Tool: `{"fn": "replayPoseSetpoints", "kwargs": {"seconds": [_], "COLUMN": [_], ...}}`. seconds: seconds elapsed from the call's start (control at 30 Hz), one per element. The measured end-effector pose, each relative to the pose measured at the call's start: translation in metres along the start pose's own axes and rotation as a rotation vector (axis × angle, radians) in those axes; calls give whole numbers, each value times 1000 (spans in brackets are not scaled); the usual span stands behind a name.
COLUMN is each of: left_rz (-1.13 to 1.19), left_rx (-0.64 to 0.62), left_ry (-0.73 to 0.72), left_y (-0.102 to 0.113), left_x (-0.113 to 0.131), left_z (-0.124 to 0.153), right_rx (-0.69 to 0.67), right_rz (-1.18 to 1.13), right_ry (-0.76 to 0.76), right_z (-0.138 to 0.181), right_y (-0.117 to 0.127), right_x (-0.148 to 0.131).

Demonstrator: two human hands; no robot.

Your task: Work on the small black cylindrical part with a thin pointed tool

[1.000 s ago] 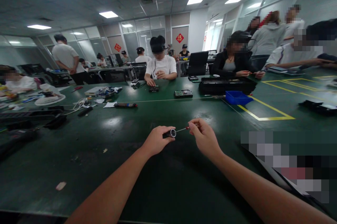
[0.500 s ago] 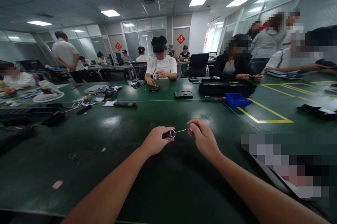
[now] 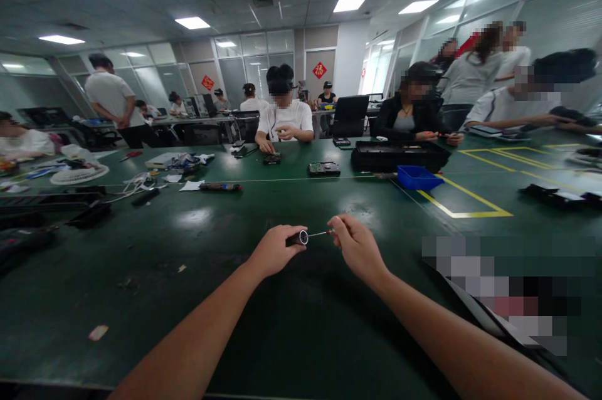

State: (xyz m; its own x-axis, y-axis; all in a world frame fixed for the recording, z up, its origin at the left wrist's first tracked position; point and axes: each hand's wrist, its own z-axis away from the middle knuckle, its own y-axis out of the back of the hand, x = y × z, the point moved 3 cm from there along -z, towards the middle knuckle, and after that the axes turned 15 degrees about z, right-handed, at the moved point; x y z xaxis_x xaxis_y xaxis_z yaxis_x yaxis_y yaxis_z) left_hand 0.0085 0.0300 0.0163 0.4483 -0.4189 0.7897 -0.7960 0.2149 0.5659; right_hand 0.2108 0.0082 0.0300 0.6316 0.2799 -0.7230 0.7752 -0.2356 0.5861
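My left hand (image 3: 275, 249) is closed around a short dark cylinder (image 3: 302, 237), whose round end with a pale rim faces right. Most of the cylinder's body is hidden by the fingers, so its kind is unclear. My right hand (image 3: 358, 243) pinches the reddish handle of a thin screwdriver (image 3: 320, 234). The screwdriver's metal shaft points left, and its tip reaches the cylinder's rimmed end; whether it goes inside I cannot tell. Both hands are held above the green tabletop (image 3: 301, 325).
A blue bin (image 3: 417, 178) and a long black casing (image 3: 399, 155) stand across the table. Nearby lie a hard drive (image 3: 323, 168) and a dark pen-like tool (image 3: 221, 187). Cables and parts (image 3: 136, 184) clutter the left. A person (image 3: 285, 121) works opposite.
The whole view has shifted slightly, so things appear a little further left. Both hands keep the same hold on the cylinder and screwdriver.
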Motion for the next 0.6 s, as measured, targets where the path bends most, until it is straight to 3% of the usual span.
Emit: {"fn": "replayPoseSetpoints", "kwargs": {"seconds": [0.6], "left_rz": [-29], "left_rx": [25], "left_ry": [-2], "left_y": [0], "left_x": [-1], "left_z": [-1], "right_rx": [11], "right_rz": [-42], "right_ry": [-43], "right_z": [1], "right_y": [-2], "right_x": [3]}}
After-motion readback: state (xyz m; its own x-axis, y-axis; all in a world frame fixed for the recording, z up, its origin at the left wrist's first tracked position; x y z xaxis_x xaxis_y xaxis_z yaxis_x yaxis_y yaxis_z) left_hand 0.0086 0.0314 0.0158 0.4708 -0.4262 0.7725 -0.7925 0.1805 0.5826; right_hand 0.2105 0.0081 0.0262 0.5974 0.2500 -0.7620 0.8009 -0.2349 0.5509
